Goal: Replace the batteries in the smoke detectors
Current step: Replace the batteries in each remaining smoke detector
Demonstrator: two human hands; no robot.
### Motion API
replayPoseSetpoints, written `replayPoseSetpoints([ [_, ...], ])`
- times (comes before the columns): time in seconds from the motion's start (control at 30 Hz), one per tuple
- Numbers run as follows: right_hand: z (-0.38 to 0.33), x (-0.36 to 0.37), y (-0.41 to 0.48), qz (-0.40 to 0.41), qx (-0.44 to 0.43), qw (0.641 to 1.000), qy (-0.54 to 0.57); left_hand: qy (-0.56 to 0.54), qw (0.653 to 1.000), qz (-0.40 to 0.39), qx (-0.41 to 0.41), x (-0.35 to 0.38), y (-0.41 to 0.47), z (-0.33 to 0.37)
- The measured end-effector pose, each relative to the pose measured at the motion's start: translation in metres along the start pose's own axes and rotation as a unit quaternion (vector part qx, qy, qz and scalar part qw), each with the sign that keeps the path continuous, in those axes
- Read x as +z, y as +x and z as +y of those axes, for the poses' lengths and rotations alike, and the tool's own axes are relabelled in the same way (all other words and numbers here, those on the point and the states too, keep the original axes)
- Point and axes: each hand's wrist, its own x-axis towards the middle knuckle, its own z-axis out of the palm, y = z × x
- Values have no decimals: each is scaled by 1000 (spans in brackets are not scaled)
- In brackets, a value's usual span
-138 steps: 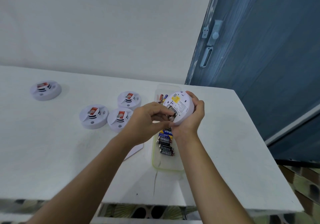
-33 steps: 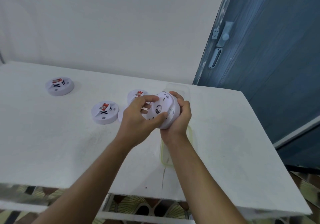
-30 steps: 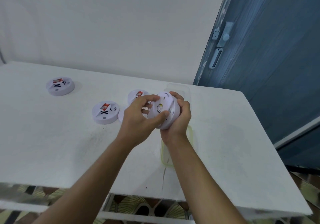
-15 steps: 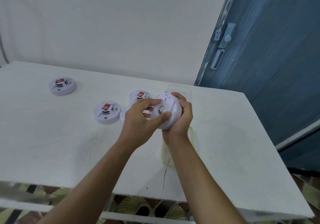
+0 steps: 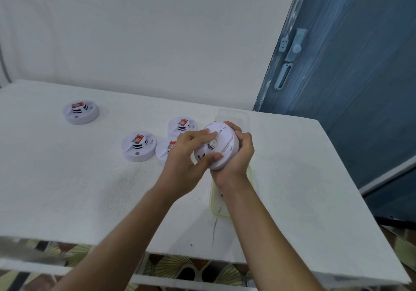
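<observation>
Smoke detector is held above the table, right hand curled round its rim, left hand gripping its face. Clear container lies beneath; hands hide its inside

Five smoke detectors are in view. Four lie on the one desk: a lone detector at the far left, and a cluster of three, namely a left detector, a back detector and a front detector, which is partly hidden. The fifth detector is held by two hands, one left hand and one right hand. There is one clear container, and one blue door with one latch.
</observation>
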Motion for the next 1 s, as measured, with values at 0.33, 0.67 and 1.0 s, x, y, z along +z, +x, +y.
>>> replayPoseSetpoints([
  [0.33,-6,-8,8,3,47,999,-5,34,999,-25,22,3,1,-4],
  [0.67,-17,-19,18,35,101,994,-19,-16,997,-65,31,-9,-4,-9],
  [1.0,-26,-16,8,-13,121,977,-174,26,999,26,12,-7,3,3],
])
